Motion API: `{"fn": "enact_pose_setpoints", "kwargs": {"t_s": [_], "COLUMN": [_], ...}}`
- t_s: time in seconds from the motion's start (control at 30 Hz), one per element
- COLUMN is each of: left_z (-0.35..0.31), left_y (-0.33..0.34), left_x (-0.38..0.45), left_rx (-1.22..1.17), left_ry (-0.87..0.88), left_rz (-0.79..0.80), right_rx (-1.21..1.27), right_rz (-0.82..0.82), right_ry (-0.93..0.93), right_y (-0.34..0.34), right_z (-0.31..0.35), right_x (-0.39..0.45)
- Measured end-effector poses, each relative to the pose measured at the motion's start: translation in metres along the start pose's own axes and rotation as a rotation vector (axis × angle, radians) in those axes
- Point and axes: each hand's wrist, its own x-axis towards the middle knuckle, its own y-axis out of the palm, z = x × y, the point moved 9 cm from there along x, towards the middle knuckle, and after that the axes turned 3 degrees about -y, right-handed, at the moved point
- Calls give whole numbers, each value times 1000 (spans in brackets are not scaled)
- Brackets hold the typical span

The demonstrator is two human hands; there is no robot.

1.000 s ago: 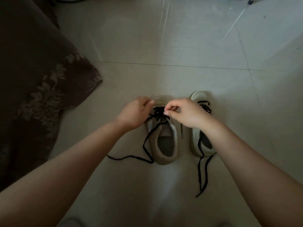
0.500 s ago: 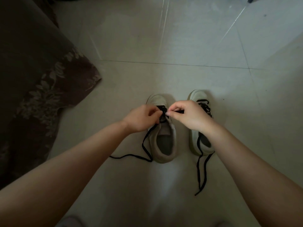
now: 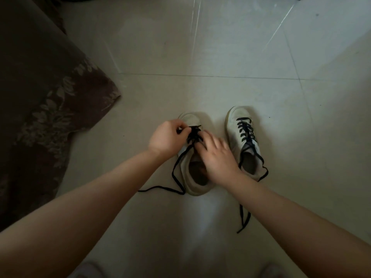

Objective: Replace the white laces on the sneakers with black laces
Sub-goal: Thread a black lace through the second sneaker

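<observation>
Right hand (image 3: 217,157) has released its pinch and now spreads over the left sneaker (image 3: 195,177); left hand (image 3: 167,138) still pinches the black lace (image 3: 193,135), so lacing continues.

The right hand (image 3: 215,157) is motion-blurred and covers part of the left sneaker (image 3: 195,177); its grip is unclear. The patterned cloth (image 3: 40,97) runs off the left edge.

I see two white sneakers side by side on the tiled floor (image 3: 200,47). Left hand (image 3: 166,138) pinches the black lace (image 3: 193,135) of the left sneaker (image 3: 195,177); right hand (image 3: 217,157) lies over its tongue (fingers blurred). Right sneaker (image 3: 239,125) is laced black.
</observation>
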Motion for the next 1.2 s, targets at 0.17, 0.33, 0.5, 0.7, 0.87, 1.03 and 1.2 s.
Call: {"fn": "enact_pose_setpoints", "kwargs": {"t_s": [0.17,0.33,0.5,0.7,0.87,1.03,1.2], "left_z": [-2,-12,-19,1,1,6,11], "left_y": [0,8,33,26,37,38,42], "left_x": [-1,-3,-24,-24,-24,-29,-32], "left_rx": [33,-86,-99,-122,-112,15,38], "left_ry": [-74,4,131,34,33,64,48], "left_rz": [-3,60,131,-41,10,-24,-36], "right_rx": [68,324,269,354,420,365,408], "right_rz": [-172,-230,-386,-411,-419,-443,-457], "right_ry": [10,80,18,56,41,14,31], "right_y": [-14,-17,-23,-22,-21,-20,-21], "right_z": [-1,-16,-19,-29,-31,-30,-31], "right_x": [5,-4,-22,-33,-37,-39,-37]}}
